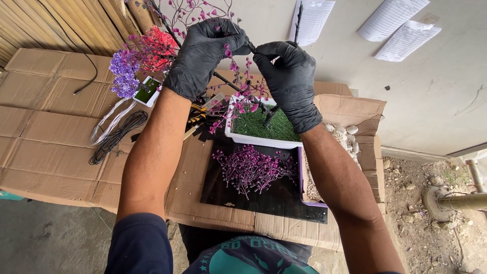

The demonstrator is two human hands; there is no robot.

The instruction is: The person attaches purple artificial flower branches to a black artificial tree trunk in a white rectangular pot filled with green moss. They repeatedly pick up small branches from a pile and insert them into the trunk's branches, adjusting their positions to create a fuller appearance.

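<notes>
Both my hands wear black gloves and meet over a small artificial tree. My left hand (203, 56) and my right hand (289, 76) pinch the same thin black branch (250, 47) with pink-purple leaves. The tree's black trunk (269, 114) stands in a white rectangular pot (248, 138) topped with green fake grass. More pink leaf twigs (252, 167) lie on a black sheet (274, 195) just in front of the pot.
Flattened cardboard (45, 147) covers the work surface. Finished red and purple trees (139, 58) stand at the back left, beside coils of white and black wire (114, 132). White pebbles (347, 134) lie in a box to the right. Papers (401, 25) hang on the wall.
</notes>
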